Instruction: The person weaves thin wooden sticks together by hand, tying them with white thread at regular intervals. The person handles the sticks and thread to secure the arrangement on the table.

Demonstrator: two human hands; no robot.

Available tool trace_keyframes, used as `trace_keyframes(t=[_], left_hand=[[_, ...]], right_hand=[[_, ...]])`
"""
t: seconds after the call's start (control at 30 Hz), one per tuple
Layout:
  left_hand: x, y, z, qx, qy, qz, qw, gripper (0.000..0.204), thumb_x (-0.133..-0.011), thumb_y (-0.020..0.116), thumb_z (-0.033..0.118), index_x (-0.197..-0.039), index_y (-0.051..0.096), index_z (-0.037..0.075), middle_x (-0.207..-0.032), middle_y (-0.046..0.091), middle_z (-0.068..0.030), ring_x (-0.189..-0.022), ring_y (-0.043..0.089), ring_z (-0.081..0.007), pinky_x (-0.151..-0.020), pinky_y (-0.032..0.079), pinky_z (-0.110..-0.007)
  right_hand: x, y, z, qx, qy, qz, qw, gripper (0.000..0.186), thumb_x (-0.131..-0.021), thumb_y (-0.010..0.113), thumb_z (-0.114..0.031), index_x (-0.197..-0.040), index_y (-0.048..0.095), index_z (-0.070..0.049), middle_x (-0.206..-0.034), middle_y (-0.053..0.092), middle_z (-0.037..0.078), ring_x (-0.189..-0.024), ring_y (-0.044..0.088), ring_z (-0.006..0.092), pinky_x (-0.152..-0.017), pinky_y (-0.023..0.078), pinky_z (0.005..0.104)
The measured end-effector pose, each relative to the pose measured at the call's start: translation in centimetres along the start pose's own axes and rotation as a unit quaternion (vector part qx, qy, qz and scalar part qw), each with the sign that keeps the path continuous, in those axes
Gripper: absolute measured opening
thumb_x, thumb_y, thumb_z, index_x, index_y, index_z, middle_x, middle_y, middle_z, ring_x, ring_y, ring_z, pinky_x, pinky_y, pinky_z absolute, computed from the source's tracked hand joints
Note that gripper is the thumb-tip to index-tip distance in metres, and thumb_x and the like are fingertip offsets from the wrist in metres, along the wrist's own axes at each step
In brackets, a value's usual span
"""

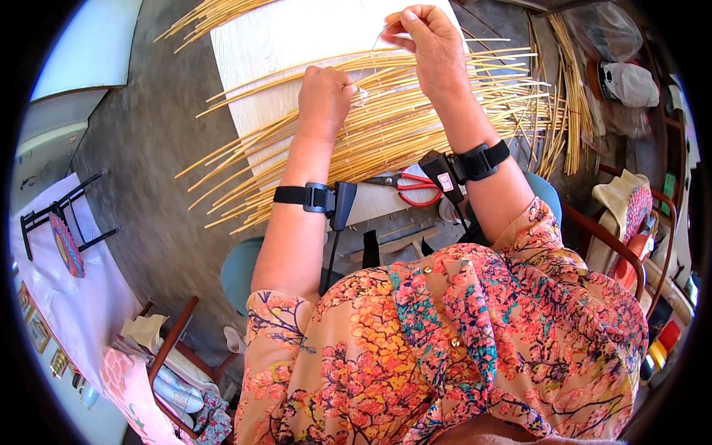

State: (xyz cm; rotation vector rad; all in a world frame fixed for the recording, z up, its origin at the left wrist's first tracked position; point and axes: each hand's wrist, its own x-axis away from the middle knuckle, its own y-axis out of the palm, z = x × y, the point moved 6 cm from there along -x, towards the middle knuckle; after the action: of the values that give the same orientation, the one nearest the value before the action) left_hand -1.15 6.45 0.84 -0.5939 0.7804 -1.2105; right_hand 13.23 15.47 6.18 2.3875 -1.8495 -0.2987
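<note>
A mat-like row of thin yellow canes (386, 137) lies on a white wood-grain board (259, 44), bound crosswise by rows of pale thread. My left hand (325, 102) is closed over the far canes, a small tuft of white thread (360, 96) beside its fingers. Farther out and to the right, my right hand (434, 52) is raised above the board in a pinch. A fine thread appears to run between the two hands. Red-handled scissors (417, 190) rest at the near edge of the canes, beyond either hand's reach of contact.
More loose canes (211, 16) lie at the far left, and a bundle (571, 96) stands to the right beside plastic bags (630, 83). Blue stool edges (239, 274) show near me. Wooden chairs (174, 337) flank both sides. A black folding stool (67, 222) is at left.
</note>
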Motion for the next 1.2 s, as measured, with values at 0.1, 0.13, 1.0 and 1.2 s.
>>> trace_keyframes(t=[0.1,0.13,1.0,1.2], left_hand=[[-0.1,0.3,0.0,-0.046,0.014,0.003,0.999,0.005,-0.074,0.069,0.010,-0.077,0.072,0.010,-0.080,0.067,-0.0057,-0.085,0.056,-0.0270,-0.075,0.050,-0.038],[-0.2,0.5,0.0,-0.068,0.017,0.002,0.998,0.006,-0.074,0.068,0.010,-0.078,0.073,0.010,-0.080,0.067,-0.0055,-0.085,0.056,-0.0270,-0.074,0.049,-0.038],[-0.4,-0.3,-1.0,-0.018,-0.046,0.049,0.998,0.010,-0.078,0.065,0.013,-0.086,0.068,0.011,-0.079,0.066,-0.0059,-0.079,0.058,-0.0271,-0.068,0.049,-0.040],[-1.0,0.0,-1.3,0.089,-0.225,-0.075,0.967,0.038,-0.082,0.060,0.042,-0.070,0.069,0.007,-0.059,0.063,-0.0098,-0.059,0.062,-0.0274,-0.060,0.049,-0.038]], right_hand=[[1.0,1.4,-0.6,-0.170,0.119,-0.082,0.975,0.005,-0.096,0.052,-0.010,-0.094,0.054,-0.006,-0.089,0.065,0.011,-0.079,0.066,0.0150,-0.077,0.057,0.0317],[1.0,1.1,-1.1,-0.158,0.119,-0.050,0.979,0.007,-0.097,0.050,-0.012,-0.093,0.052,-0.007,-0.084,0.063,0.009,-0.072,0.062,0.0142,-0.069,0.054,0.0289],[1.2,-0.2,-7.8,-0.026,-0.017,0.041,0.999,0.009,-0.101,0.041,-0.012,-0.095,0.044,-0.006,-0.084,0.062,0.010,-0.065,0.062,0.0130,-0.061,0.053,0.0231],[2.4,2.3,-6.5,-0.111,0.052,-0.059,0.991,0.009,-0.101,0.041,-0.012,-0.095,0.045,-0.005,-0.085,0.062,0.011,-0.069,0.062,0.0135,-0.063,0.052,0.0231]])
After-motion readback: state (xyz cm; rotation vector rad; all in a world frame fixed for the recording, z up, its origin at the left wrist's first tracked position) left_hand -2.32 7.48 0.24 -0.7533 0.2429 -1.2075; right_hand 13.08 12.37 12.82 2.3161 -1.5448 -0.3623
